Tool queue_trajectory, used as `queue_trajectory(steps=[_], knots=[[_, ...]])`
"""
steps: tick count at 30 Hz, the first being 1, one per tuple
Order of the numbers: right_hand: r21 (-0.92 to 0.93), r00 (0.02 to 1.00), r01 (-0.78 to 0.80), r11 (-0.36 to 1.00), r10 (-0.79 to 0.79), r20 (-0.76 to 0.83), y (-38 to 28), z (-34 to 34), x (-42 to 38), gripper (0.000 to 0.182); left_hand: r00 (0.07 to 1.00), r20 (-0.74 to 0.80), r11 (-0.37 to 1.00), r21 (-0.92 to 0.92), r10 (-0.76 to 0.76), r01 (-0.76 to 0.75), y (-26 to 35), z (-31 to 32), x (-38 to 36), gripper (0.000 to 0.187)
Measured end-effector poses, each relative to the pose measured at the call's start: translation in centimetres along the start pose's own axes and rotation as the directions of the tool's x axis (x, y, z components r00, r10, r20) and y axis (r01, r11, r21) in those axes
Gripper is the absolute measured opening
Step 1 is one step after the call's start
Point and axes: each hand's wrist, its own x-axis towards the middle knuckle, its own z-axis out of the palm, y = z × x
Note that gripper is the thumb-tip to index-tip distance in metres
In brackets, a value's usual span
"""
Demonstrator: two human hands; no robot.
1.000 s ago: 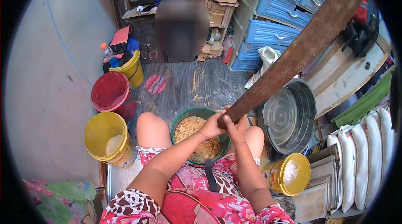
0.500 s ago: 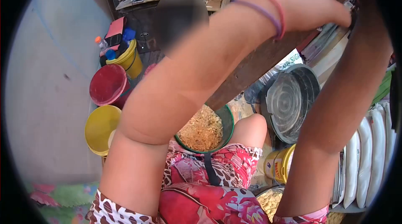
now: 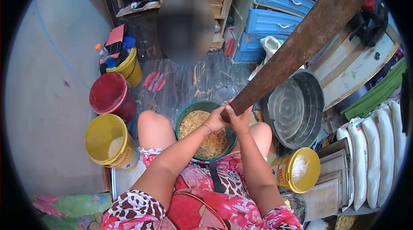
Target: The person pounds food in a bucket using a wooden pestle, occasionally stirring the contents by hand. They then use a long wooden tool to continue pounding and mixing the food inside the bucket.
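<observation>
Both of my hands meet low over the right side of a green basin (image 3: 184,114) between my legs. Crumbly yellow-brown food (image 3: 200,129) lies in the basin. A long, dark brown wooden beam (image 3: 297,47) slants from the upper right down to my hands. My left hand (image 3: 217,119), with thin bands at its wrist, closes at the beam's lower end. On the other side of that end is my right hand (image 3: 241,120), its thumb and fingers closed against the wood. My hands hide the beam's tip.
To the left stand a yellow bucket (image 3: 91,144) and a red bucket (image 3: 95,94). A large dark tub (image 3: 319,101) and a yellow pail (image 3: 316,163) stand on the right, beside baking trays (image 3: 320,197) and filled white bags (image 3: 374,165). Blue drawers (image 3: 271,21) are at the back.
Both hands came down from high at the upper right to the beam's lower end. My arms, which hid much of the view, are now low in front of me.
</observation>
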Motion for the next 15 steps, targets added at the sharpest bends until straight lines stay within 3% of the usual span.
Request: queue_trajectory(steps=[2,5,6,7,8,9,11,12,13,14,15], knots=[[-0.026,0.998,0.068,0.997,-0.068,-0.011,-1.4,0.1,1.5,0.070,0.996,0.035,0.996,-0.007,0.084,-0.084,2.1,-0.2,0.2,0.068],[-0.077,0.977,0.214,0.974,-0.215,-0.007,-11.9,0.2,6.4,0.065,0.955,-0.002,0.949,0.118,0.296,-0.293,13.5,0.0,0.8,0.066],[-0.179,0.905,0.407,0.896,-0.422,-0.057,-17.0,0.8,8.7,0.060,0.939,0.017,0.921,0.186,0.344,-0.341,18.1,-0.1,1.2,0.066],[-0.181,0.899,0.394,0.901,-0.419,-0.127,-22.9,2.0,9.5,0.060,0.891,0.047,0.883,0.118,0.452,-0.455,22.3,-0.2,1.6,0.063],[-0.302,0.812,0.524,0.796,-0.574,-0.104,-26.4,1.4,12.0,0.051,0.870,0.039,0.859,0.139,0.492,-0.492,26.3,-0.1,1.7,0.061],[-0.326,0.665,0.697,0.639,-0.746,-0.042,-29.3,1.0,14.3,0.044,0.746,0.032,0.724,0.214,0.665,-0.655,29.8,-0.1,2.0,0.061],[-0.059,0.736,0.635,0.770,-0.626,-0.258,-36.5,6.8,13.5,0.042,0.815,-0.091,0.783,0.357,0.572,-0.509,36.9,0.2,1.2,0.063],[-0.170,0.656,0.711,0.682,-0.731,-0.188,-36.3,6.6,13.7,0.042,0.845,0.072,0.763,0.395,0.531,-0.512,38.2,0.0,3.7,0.064],[-0.269,0.569,0.774,0.574,-0.816,-0.103,-36.2,6.1,13.9,0.041,0.622,0.017,0.608,0.185,0.783,-0.772,39.5,0.9,0.0,0.027],[0.091,0.519,0.789,0.608,-0.738,0.432,-36.7,2.5,15.2,0.037,0.642,0.035,0.630,0.155,0.766,-0.761,39.5,0.9,0.5,0.026],[0.090,0.518,0.790,0.607,-0.738,0.432,-36.0,2.1,15.4,0.037,0.657,0.054,0.648,0.125,0.752,-0.751,39.6,0.7,1.1,0.025]])
